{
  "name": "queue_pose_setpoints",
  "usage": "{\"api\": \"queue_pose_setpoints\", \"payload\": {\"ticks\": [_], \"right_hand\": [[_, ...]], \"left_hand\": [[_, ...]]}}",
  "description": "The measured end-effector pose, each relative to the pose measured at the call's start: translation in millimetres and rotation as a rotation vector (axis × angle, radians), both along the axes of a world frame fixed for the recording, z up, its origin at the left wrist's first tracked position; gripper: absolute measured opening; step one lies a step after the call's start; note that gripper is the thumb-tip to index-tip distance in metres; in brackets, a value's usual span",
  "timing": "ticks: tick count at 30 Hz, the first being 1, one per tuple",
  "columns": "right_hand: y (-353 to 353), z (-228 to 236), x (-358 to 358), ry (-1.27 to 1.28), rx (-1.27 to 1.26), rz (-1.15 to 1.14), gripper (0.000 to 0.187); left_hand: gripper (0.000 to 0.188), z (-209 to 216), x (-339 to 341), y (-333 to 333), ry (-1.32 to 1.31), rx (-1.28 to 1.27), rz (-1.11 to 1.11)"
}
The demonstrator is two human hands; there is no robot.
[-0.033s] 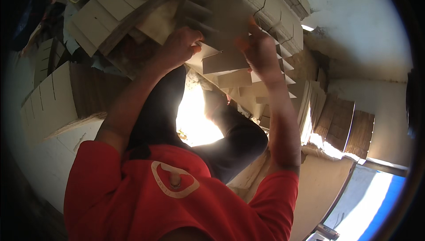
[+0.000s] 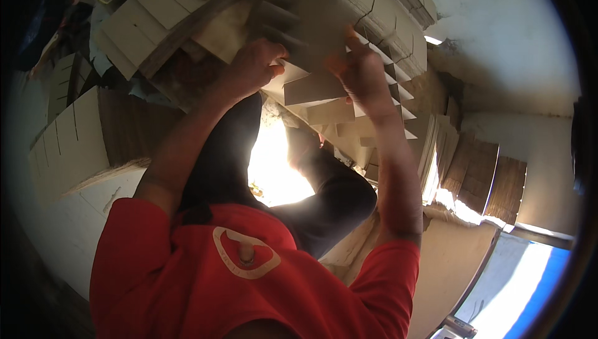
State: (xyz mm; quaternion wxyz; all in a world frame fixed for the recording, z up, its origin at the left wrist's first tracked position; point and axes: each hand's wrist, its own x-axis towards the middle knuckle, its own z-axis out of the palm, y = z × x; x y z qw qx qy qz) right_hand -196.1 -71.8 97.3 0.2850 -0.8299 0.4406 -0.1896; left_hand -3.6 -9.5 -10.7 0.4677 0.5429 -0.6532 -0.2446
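**Looks like you are fitting a tall gray card (image 2: 321, 9) into a card grid (image 2: 330, 113)**

On your far left sits a thick stack of slit cards (image 2: 68, 136). Above it, a row of gray cards (image 2: 156, 12) leans in layers, with cuts in some of them.

Next comes your left hand (image 2: 258, 68). Its fingers are curled in, and they seem to pinch the edge of a pale card (image 2: 296, 74) at the left side of the grid.

The tall gray card stands up between your hands, just right of your left fingers. Your right hand (image 2: 364, 71) grips its right edge, thumb low and finger higher up. The card is blurry, so I can't tell if its slits have met the grid.

I think you are joining cards now. The next move seems to call for lining up the slits and pushing gently, so nothing bends.

Farther right, brown card stacks (image 2: 476, 171) stand in a line.
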Motion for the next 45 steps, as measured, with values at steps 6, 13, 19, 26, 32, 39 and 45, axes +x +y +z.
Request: {"api": "queue_pose_setpoints", "payload": {"ticks": [6,13,19,26,32,39,45], "right_hand": [[7.7,-12.9,12.0,0.078,0.222,0.029,0.075],[14.6,-60.2,16.2,0.606,-0.103,0.15,0.095],[2.4,-20.2,31.3,0.521,0.02,0.209,0.081],[-100.5,-61.4,-90.9,0.452,-0.966,-0.367,0.065],[-99.9,-74.1,-119.0,0.36,-0.181,-0.341,0.065],[-24.5,-99.9,-84.1,0.202,-0.489,-0.07,0.03],[-11.8,-33.4,-87.4,0.437,-0.646,-0.101,0.032]], "left_hand": [[0.021,-5.7,1.0,-3.7,-0.007,0.024,0.017],[0.023,-1.8,-0.6,-5.2,-0.035,0.045,-0.004],[0.029,-5.0,6.7,-2.8,-0.214,-0.101,0.031],[0.065,29.9,-9.9,-8.3,-0.518,-0.363,-0.049],[0.079,17.4,-9.9,-66.6,-0.582,-0.357,-0.122],[0.047,8.3,-3.3,-125.8,-0.725,-0.148,-0.328],[0.026,61.2,-6.1,-88.9,-0.692,-0.233,-0.349]]}}
